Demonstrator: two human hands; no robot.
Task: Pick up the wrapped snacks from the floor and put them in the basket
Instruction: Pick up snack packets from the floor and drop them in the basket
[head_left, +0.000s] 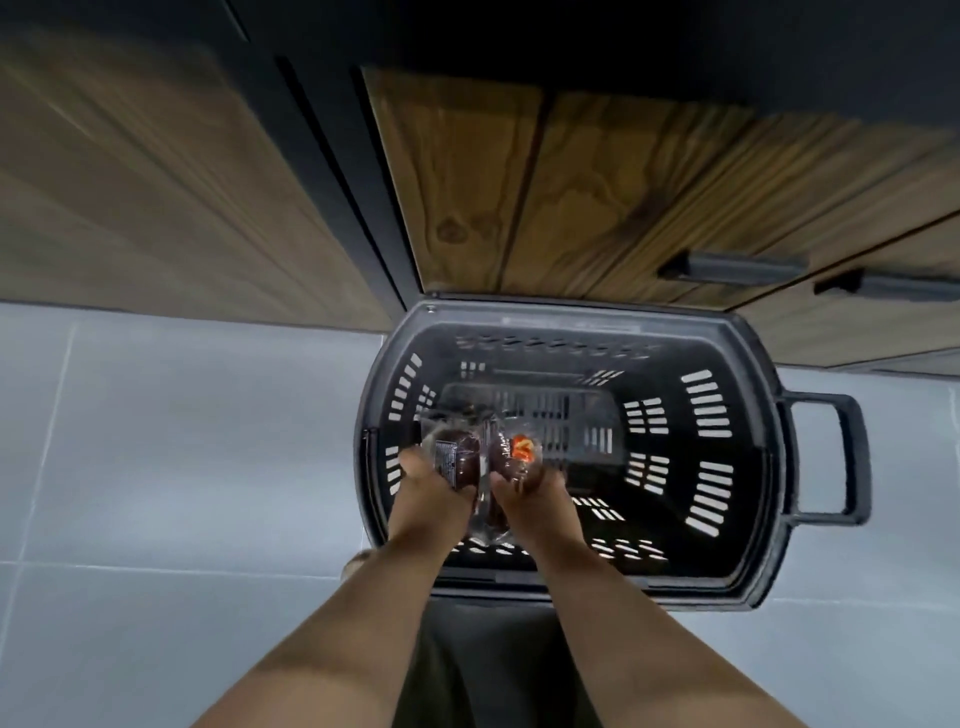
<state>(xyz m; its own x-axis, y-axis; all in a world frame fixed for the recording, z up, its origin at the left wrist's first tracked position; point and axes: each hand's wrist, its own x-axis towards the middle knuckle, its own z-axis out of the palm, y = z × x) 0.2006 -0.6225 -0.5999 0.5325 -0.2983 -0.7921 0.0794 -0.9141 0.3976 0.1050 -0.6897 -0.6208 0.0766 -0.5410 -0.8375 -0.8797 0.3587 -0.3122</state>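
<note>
Arms straight down into basket (571, 313) — left grip (434, 493), right grip (530, 499) each clutching 1 wrapped snack (456, 460)

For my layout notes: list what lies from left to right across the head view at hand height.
In order: floor tiles → left hand → right hand → basket wall → basket handle. The wrapped snacks that the hands hold overlap both, so they are left out.

basket (571, 312) open on top, inside free 12 through 5 o'clock; left hand (431, 493) and right hand (530, 499) holding wrapped snacks (483, 457) block its 9 o'clock side. cabinet doors (623, 197) just behind rim at 12, basket handle (852, 457) juts at 3, open floor (182, 441) at 9
</note>
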